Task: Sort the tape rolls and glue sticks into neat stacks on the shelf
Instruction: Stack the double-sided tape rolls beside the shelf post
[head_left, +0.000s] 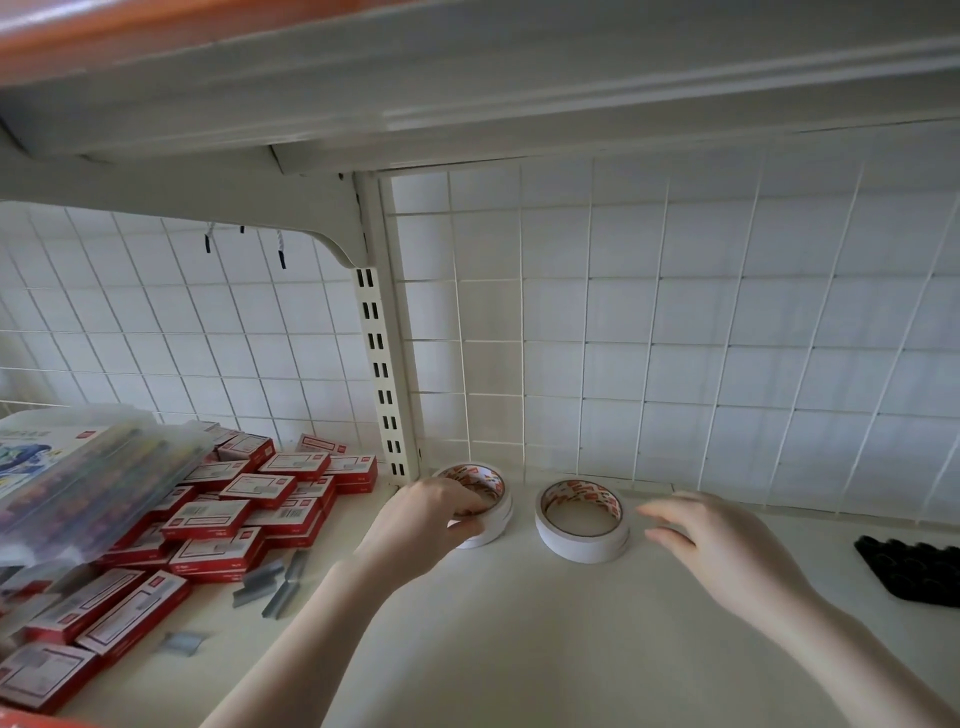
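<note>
Two stacks of white tape rolls are sitting on the shelf (519, 623), close to the slotted upright post (382, 374) at the back. Left tape stack (485, 501) is lying just beside the post's foot; left hand (431, 514) is gripping it, fingers curling over its near rim. Right tape stack (582, 519) is standing a little farther from the post, apart from the first. Right hand (711, 545) is hovering beside it, fingers loosely spread, holding nothing. Red boxes (208, 519) are lying piled on the post's other side, loose staple strips (275, 579) near them.
</note>
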